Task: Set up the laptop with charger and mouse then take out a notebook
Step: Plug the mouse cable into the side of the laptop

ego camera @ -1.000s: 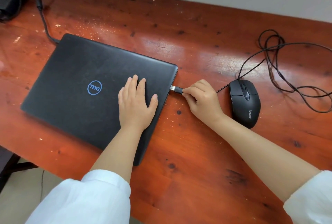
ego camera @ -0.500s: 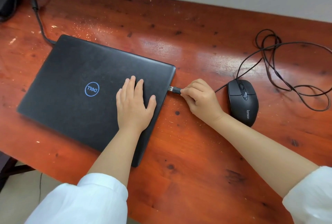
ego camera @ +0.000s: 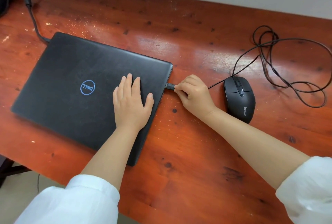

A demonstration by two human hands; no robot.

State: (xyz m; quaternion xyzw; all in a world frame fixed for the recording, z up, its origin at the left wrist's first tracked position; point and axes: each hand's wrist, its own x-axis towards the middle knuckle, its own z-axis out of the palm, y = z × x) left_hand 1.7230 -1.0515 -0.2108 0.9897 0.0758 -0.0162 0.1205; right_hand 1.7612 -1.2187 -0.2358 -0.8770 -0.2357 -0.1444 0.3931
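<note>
The closed laptop (ego camera: 86,87) lies left of centre on the red desk (ego camera: 197,151), charger cable (ego camera: 34,20) at its upper-left corner. The left hand (ego camera: 132,101) rests flat, fingers spread, on the lid — the right hand (ego camera: 195,94) pinches the USB plug (ego camera: 169,86) at the laptop's right edge. The mouse (ego camera: 239,97) sits just right of that hand.

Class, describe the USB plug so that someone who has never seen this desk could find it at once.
Start at the closed black Dell laptop on the red wooden desk and go to its right edge. There the right hand pinches a small black USB plug. Unlike the thick charger cable at the far left corner, it has a thin cord.
</note>
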